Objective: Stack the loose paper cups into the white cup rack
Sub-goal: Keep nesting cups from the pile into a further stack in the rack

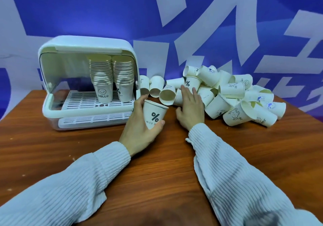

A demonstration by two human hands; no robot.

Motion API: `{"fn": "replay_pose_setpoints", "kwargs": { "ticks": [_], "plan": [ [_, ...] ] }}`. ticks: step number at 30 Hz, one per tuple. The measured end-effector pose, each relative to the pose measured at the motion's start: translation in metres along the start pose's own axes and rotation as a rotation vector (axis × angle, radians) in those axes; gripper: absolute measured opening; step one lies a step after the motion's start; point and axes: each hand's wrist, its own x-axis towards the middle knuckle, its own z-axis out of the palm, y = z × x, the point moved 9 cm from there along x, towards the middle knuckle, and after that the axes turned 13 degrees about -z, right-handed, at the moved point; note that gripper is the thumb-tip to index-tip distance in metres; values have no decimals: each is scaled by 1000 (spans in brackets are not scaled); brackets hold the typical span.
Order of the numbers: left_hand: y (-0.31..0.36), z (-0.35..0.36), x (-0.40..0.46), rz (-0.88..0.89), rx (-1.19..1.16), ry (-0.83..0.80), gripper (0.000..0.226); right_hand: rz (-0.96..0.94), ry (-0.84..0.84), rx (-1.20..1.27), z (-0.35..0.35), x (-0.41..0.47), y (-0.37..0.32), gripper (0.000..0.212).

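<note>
My left hand (pixel 139 131) grips a white paper cup (pixel 154 114) printed with a percent sign and "NICE DAY", upright, just right of the white cup rack (pixel 52 107). Inside the rack stand two tall stacks of cups, a "HELLO" stack (pixel 102 79) and a percent stack (pixel 123 79). My right hand (pixel 191 107) lies flat with fingers spread against the left edge of the pile of loose cups (pixel 227 94). It holds nothing.
The rack's clear lid is flipped up and its slatted tray (pixel 82 101) shows bare room left of the stacks. A brown wooden table (pixel 157 164) carries everything. A blue and white banner wall stands right behind the rack and pile.
</note>
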Motion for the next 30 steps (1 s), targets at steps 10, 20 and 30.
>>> {"fn": "replay_pose_setpoints", "kwargs": {
  "ticks": [10, 20, 30],
  "plan": [
    [10, -17, -6, 30, -58, 96, 76, 6, 66, -187, -3, -2, 10, 60],
    [21, -96, 12, 32, -309, 426, 63, 114, 366, 422, -57, -17, -32, 67],
    [0, -171, 23, -41, -369, 699, 60, -398, 82, 155, -33, 44, -165, 33]
  ]
}}
